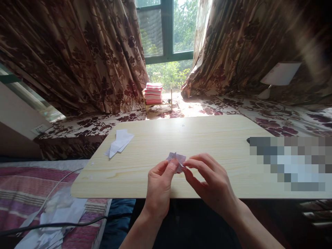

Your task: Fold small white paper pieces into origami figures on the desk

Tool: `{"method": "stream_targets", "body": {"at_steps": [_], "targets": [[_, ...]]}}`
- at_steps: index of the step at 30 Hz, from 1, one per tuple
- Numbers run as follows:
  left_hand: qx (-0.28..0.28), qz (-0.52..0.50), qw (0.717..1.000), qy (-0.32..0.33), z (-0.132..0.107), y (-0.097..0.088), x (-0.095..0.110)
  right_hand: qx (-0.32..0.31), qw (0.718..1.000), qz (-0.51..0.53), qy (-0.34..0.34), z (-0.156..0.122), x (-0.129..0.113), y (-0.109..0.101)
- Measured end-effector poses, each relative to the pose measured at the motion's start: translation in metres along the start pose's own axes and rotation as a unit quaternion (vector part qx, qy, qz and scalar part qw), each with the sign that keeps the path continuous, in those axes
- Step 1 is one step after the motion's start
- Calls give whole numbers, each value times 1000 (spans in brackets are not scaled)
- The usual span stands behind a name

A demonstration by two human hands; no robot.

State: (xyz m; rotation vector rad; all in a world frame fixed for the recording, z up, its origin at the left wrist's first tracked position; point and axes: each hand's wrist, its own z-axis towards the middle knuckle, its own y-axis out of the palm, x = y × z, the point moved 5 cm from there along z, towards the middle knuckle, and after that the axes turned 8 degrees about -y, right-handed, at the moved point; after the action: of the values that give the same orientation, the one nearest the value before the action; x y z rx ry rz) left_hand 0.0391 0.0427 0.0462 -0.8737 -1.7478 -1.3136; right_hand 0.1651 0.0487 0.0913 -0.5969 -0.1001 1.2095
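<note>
A small piece of folded pale paper [181,158], with pointed corners, is held up over the near middle of the table [145,173]. My left hand [160,185] is closed on it, thumb pressed on its face. At the paper's right edge, my right hand [211,174] pinches a corner between thumb and index finger, with the other fingers curved above. The paper's underside is hidden by my fingers. On the table's left lie several folded white paper pieces [120,141], overlapping each other.
Loose papers [63,214] lie on the striped bedding [15,193] at lower left, with a black cable [64,224] crossing them. A pixelated patch covers the table's right side. Beyond are a pink folded stack [153,93] on a small stand, a lamp [281,73] and floral curtains [109,55].
</note>
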Motion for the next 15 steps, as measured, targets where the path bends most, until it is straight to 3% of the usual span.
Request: {"method": "stream_targets", "body": {"at_steps": [9, 15], "targets": [[38, -54, 998, -2, 1, -2, -2, -5, 1000, -10, 4, -3, -1, -1], [32, -70, 997, 5, 0, -1, 0, -8, 1000, -7, -6, -2, -5, 3]]}}
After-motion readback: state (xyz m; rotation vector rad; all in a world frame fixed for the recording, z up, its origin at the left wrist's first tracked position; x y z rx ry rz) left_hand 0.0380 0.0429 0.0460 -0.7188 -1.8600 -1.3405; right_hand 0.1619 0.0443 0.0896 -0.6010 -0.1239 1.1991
